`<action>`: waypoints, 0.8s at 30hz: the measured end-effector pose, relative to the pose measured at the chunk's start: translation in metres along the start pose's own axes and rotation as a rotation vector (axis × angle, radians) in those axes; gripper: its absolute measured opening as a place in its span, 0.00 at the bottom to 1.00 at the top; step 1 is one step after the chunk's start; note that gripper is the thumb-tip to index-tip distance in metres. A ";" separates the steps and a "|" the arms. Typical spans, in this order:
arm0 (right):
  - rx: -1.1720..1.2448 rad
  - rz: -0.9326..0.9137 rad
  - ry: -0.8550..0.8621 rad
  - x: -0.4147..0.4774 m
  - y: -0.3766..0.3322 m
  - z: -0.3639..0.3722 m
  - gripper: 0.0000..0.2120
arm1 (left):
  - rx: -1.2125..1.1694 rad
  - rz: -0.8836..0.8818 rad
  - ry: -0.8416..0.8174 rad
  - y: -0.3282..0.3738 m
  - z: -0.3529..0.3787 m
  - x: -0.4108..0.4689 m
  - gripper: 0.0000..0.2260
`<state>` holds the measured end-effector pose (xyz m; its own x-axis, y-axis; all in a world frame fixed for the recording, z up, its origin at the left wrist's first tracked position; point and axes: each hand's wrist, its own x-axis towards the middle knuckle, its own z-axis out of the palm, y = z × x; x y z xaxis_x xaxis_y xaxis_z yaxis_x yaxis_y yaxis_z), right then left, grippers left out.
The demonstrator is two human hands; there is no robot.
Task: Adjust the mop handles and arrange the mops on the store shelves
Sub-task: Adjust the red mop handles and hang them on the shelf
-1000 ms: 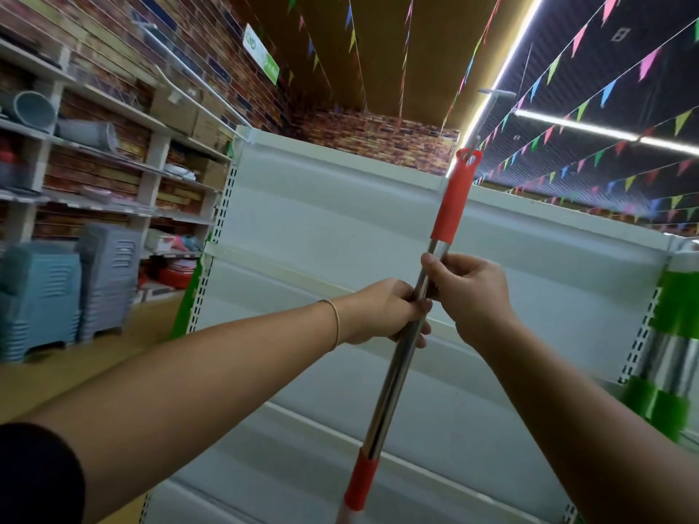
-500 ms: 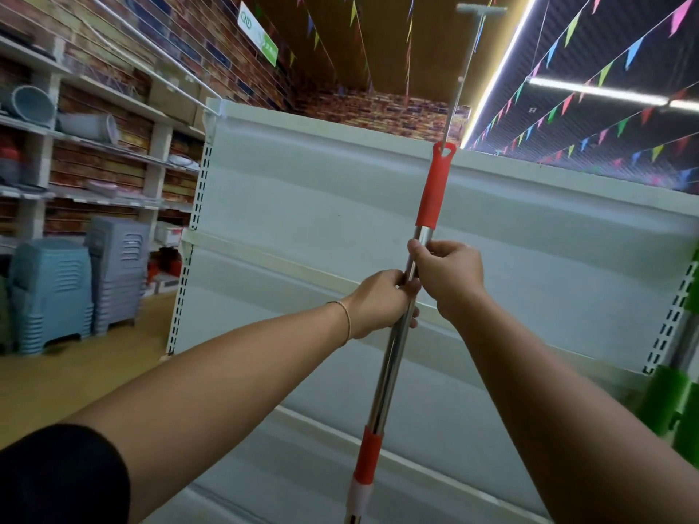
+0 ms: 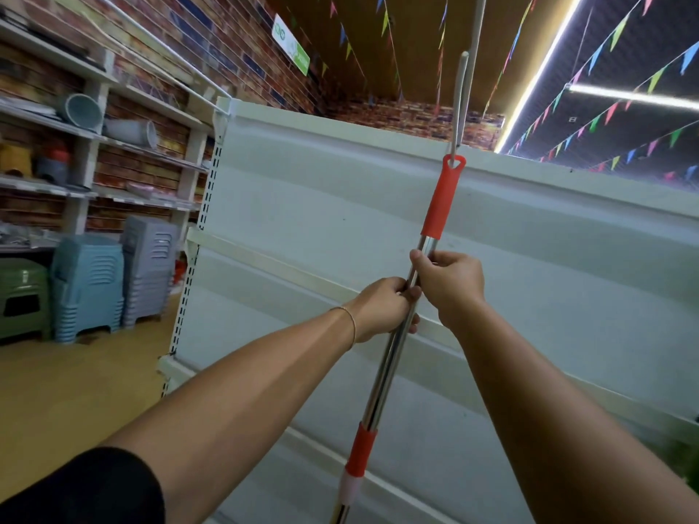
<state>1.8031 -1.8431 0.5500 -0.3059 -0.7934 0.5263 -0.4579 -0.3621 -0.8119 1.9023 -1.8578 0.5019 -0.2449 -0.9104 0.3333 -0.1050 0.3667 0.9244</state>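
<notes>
Now both hands grip the mop pole (image 3: 391, 361), which runs nearly straight up, left hand (image 3: 382, 310) just below right hand (image 3: 450, 283), red grip (image 3: 440, 206) above both.

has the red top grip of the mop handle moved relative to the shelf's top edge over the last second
Yes. The red grip dropped: its tip stood above the white shelf's top edge a second ago and now sits just below it, though the camera also shifted.

A chrome mop handle (image 3: 391, 357) with red grips (image 3: 440, 200), white shelving (image 3: 302, 221), multicoloured bunting (image 3: 612, 35), red-brown brick wall (image 3: 212, 35).
</notes>
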 end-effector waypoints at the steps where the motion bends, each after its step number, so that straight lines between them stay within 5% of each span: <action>1: 0.006 0.010 -0.008 0.003 0.001 0.000 0.08 | 0.010 -0.003 0.008 0.000 0.001 0.002 0.14; 15: 0.048 0.004 -0.028 0.021 0.022 0.010 0.08 | 0.051 -0.038 0.041 -0.010 0.005 0.020 0.15; 24: -0.127 -0.051 0.014 0.011 0.031 0.021 0.09 | 0.127 -0.028 0.071 -0.010 0.007 0.017 0.15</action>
<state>1.8034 -1.8728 0.5255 -0.2909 -0.7684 0.5700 -0.5747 -0.3360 -0.7462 1.8921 -1.8758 0.4966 -0.1720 -0.9303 0.3239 -0.2327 0.3578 0.9043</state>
